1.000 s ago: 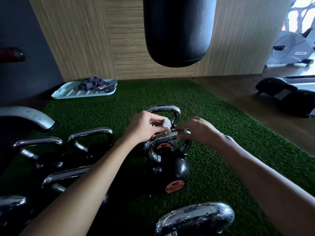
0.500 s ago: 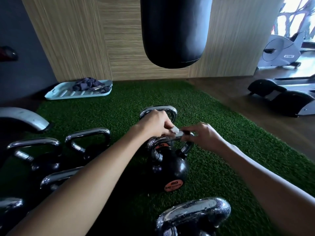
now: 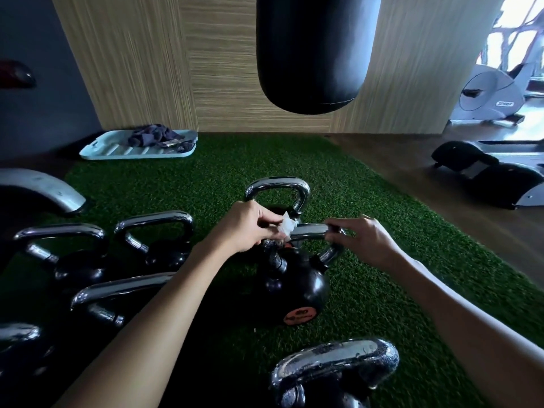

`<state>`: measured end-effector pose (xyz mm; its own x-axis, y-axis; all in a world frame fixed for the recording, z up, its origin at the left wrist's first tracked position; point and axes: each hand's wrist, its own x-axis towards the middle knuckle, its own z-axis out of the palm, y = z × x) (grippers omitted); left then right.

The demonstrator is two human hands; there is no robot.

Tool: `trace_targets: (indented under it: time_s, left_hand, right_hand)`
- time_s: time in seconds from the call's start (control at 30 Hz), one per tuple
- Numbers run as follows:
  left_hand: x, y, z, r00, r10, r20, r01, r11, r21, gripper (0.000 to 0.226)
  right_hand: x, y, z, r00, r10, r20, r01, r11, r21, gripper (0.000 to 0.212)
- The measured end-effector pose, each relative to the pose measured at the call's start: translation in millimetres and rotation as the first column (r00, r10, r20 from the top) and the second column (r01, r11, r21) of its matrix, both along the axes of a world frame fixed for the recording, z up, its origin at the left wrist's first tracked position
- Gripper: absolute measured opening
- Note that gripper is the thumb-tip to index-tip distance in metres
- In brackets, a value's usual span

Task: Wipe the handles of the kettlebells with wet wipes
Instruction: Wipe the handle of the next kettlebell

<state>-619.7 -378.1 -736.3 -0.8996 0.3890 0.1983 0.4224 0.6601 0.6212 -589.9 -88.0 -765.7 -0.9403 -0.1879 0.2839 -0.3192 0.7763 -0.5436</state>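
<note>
A black kettlebell (image 3: 297,287) with an orange label stands on the green turf, its chrome handle (image 3: 309,231) running across between my hands. My left hand (image 3: 250,228) pinches a small white wet wipe (image 3: 287,225) against the left end of that handle. My right hand (image 3: 362,240) grips the handle's right end, fingers curled over it. A second kettlebell's chrome handle (image 3: 278,189) rises just behind my left hand.
Several more kettlebells stand to the left (image 3: 153,234) and one in front (image 3: 335,369). A black punching bag (image 3: 315,51) hangs over the turf (image 3: 206,178). A pale tray (image 3: 123,150) with dark cloth lies at the back left. Exercise machines (image 3: 494,95) stand at right.
My left hand has slid the wipe leftward along the handle, baring more chrome between the hands. The right hand has stayed on the handle's right end.
</note>
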Motion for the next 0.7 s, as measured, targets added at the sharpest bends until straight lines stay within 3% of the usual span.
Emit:
trace_targets:
  time_s: [0.27, 0.4, 0.7]
  left_hand:
    - [8.9, -39.2, -52.6, 0.982, 0.119, 0.144, -0.149, 0.965, 0.217, 0.039]
    - [18.7, -31.9, -63.1, 0.978, 0.149, 0.147, -0.188, 0.934, 0.303, 0.034]
    - [30.4, -26.1, -84.6, 0.955, 0.170, 0.243, -0.245, 0.913, 0.325, 0.025]
  right_hand:
    - [-2.7, -6.4, 0.1, 0.999, -0.031, 0.037, 0.033, 0.999, -0.036, 0.043]
    - [2.1, -0.9, 0.0, 0.996, -0.050, 0.071, 0.056, 0.996, -0.076, 0.041]
    - [-2.3, -2.9, -2.2, 0.997, -0.044, 0.066, 0.048, 0.997, -0.056, 0.044]
